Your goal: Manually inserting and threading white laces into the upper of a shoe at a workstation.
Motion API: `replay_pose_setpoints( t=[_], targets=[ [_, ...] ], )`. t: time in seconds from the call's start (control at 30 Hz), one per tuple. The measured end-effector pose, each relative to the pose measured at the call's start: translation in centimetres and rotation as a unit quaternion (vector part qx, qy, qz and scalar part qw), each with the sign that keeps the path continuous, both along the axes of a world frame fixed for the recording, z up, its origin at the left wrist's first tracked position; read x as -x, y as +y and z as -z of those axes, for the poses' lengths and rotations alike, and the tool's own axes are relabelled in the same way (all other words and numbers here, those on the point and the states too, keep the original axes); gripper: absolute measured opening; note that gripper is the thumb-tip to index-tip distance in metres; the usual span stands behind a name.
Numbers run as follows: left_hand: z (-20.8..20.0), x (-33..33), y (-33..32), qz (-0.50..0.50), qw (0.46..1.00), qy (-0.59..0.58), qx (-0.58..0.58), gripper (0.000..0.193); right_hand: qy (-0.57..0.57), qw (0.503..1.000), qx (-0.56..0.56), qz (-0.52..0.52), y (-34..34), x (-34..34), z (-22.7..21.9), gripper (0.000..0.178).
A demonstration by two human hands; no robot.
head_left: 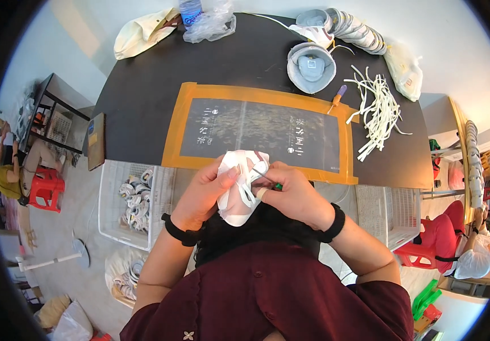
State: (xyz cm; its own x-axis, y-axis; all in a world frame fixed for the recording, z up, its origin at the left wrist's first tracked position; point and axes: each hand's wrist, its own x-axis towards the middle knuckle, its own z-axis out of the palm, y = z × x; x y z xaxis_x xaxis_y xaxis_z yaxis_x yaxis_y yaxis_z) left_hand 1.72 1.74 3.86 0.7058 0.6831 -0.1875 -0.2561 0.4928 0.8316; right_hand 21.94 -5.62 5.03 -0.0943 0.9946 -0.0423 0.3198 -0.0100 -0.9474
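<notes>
Above my lap, at the table's near edge, my left hand (208,190) is closed around a small white shoe upper (238,196). White strips of lace cross its opening. On the other side, my right hand (290,193) pinches at the lace with bent fingers and holds a thin, dark, needle-like tool (260,173) that points into the upper. A bit of green shows under the right fingers, perhaps the tool's handle. A pale band wraps one right finger. Both wrists wear black bands.
Orange tape frames a clear sheet on the dark table (142,85). A loose heap of white laces (377,111), a purple-handled tool (338,98) and nested grey shoe uppers (311,68) lie right. White crates (122,227) flank me. Other people sit at both sides.
</notes>
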Motion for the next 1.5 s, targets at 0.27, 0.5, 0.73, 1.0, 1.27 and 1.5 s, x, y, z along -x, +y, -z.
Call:
replay_pose_setpoints(
  t=[0.27,0.5,0.73,1.0,1.27,1.5],
  targets=[
    [1.3,-0.1,-0.3,-0.019,0.994,0.028,-0.106,0.041,0.214,0.968,0.131,0.003,0.2,0.7,0.6,0.021],
    [0.0,-0.1,-0.4,-0.015,0.997,0.035,-0.061,0.04,0.13,0.981,0.135,-0.056,1.2,-0.9,-0.1,0.02],
    [0.1,0.1,-0.6,-0.032,0.993,0.06,-0.095,0.034,0.166,0.948,0.261,-0.079,1.7,-1.9,-2.9,0.019],
    [1.4,0.8,0.0,-0.085,0.996,-0.003,-0.004,0.033,0.026,0.991,-0.018,-0.13,0.2,-1.3,-3.2,0.01],
    [-0.5,2.0,1.3,-0.079,0.995,-0.019,0.056,0.031,-0.109,0.991,-0.082,-0.012,-1.0,-2.2,-4.3,0.017],
    [-2.5,1.3,2.7,0.033,0.998,0.041,0.03,0.026,0.085,0.989,-0.037,-0.12,0.0,-0.6,-0.7,0.017]
  ],
)
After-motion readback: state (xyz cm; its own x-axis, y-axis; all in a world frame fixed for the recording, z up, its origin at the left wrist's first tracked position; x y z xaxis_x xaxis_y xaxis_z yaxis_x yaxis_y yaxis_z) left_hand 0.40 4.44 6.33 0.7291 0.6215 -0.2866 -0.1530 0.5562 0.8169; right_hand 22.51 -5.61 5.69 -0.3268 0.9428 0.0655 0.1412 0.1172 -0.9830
